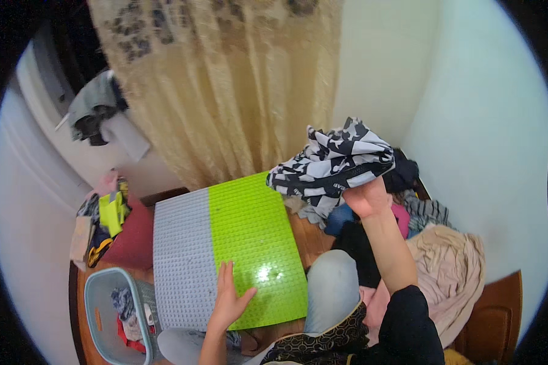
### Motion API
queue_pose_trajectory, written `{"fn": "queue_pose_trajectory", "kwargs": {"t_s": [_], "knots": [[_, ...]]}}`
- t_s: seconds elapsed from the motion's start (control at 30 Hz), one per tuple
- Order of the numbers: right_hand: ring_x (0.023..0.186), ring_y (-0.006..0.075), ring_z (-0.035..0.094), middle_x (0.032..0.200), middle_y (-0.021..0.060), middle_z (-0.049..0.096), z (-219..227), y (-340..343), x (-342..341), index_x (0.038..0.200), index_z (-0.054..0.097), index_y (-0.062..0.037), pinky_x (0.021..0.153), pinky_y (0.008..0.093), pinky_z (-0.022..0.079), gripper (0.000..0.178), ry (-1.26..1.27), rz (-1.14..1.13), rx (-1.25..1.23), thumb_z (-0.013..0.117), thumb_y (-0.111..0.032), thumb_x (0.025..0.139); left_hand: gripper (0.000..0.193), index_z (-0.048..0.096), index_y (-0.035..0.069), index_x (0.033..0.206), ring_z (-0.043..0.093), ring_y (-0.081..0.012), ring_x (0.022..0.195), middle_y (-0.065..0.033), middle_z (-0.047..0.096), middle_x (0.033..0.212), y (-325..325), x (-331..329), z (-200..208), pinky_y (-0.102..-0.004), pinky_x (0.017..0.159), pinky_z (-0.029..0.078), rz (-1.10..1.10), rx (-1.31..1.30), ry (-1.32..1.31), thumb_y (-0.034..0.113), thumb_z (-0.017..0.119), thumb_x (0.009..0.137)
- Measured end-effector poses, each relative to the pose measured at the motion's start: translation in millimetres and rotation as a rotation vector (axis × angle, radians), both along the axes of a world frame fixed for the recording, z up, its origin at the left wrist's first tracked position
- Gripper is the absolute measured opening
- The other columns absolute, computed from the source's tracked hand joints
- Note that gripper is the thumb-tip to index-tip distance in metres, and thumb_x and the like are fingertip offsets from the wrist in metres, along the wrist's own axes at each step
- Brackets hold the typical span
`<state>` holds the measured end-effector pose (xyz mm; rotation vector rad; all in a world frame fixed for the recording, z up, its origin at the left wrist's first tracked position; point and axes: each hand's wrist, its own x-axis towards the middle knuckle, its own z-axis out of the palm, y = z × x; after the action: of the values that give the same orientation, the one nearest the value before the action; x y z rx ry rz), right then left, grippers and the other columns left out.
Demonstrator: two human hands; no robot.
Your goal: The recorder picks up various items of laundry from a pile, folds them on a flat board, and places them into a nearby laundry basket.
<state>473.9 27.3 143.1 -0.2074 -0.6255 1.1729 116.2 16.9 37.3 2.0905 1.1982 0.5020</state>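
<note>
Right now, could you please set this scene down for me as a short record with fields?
Right hand: raised, holding a crumpled black-and-white patterned garment
Left hand: fingers extended over the studded board; contact unclear
Board colours: grey left, bright green right
Lower left: pale blue basket, clothes inside
Right side: mixed fabric pile
Backdrop: gold curtain

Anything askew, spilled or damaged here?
No spill or damage visible. Untidy, though: the multicoloured fabric heap beside the pale right wall, its garments crumpled and overlapping. The right hand holds up bunched black-and-white fabric.
</note>
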Motion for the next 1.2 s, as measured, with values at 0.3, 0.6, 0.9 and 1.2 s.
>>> {"fn": "queue_pose_trajectory", "kwargs": {"t_s": [0.3, 0.6, 0.9, 1.2], "knots": [[0.112, 0.0186, 0.047, 0.120, 0.0084, 0.050, 98.5, -10.2, -166.4, 0.120, 0.045, -0.0045, 0.092, 0.0350, 0.040, 0.036, -0.269, 0.295, 0.098, 0.049, -0.023, 0.089, 0.048, 0.051, 0.001, 0.112, 0.059, -0.0214, 0.084, -0.0117, 0.060, 0.092, 16.7, 12.8, 138.4, -0.0290, 0.077, 0.044, 0.203, 0.554, -0.588, -0.004, 0.060, 0.065], [0.081, 0.0092, 0.054, 0.087, 0.0017, 0.060, -40.9, 84.3, -135.6, 0.092, 0.058, -0.0040, 0.071, 0.0247, 0.044, 0.013, -1.025, 0.009, -0.340, 0.056, -0.013, 0.083, 0.028, 0.054, -0.004, 0.108, 0.053, -0.0113, 0.085, -0.0056, 0.060, 0.096, 49.0, -89.0, 70.9, -0.0239, 0.080, 0.041, 0.615, 0.113, -0.852, 0.002, 0.051, 0.082], [0.092, 0.0210, 0.054, 0.103, 0.0143, 0.056, -127.3, 66.1, -180.6, 0.114, 0.046, 0.0008, 0.079, 0.0323, 0.044, 0.053, -1.451, 0.294, -0.270, 0.068, -0.028, 0.075, 0.029, 0.052, 0.000, 0.110, 0.054, -0.0131, 0.088, -0.0052, 0.059, 0.101, 51.0, -116.4, -4.1, -0.0257, 0.077, 0.044, 0.760, -0.213, -0.939, 0.006, 0.053, 0.081], [0.103, 0.0251, 0.051, 0.105, 0.0174, 0.057, -148.0, 37.8, -254.5, 0.115, 0.048, 0.0016, 0.091, 0.0351, 0.038, 0.052, -1.249, 0.510, -0.237, 0.066, -0.028, 0.076, 0.031, 0.051, 0.000, 0.110, 0.053, -0.0115, 0.091, -0.0048, 0.058, 0.102, 41.1, -90.1, -0.9, -0.0244, 0.080, 0.042, 0.632, -0.242, -1.015, 0.001, 0.054, 0.078]]}}
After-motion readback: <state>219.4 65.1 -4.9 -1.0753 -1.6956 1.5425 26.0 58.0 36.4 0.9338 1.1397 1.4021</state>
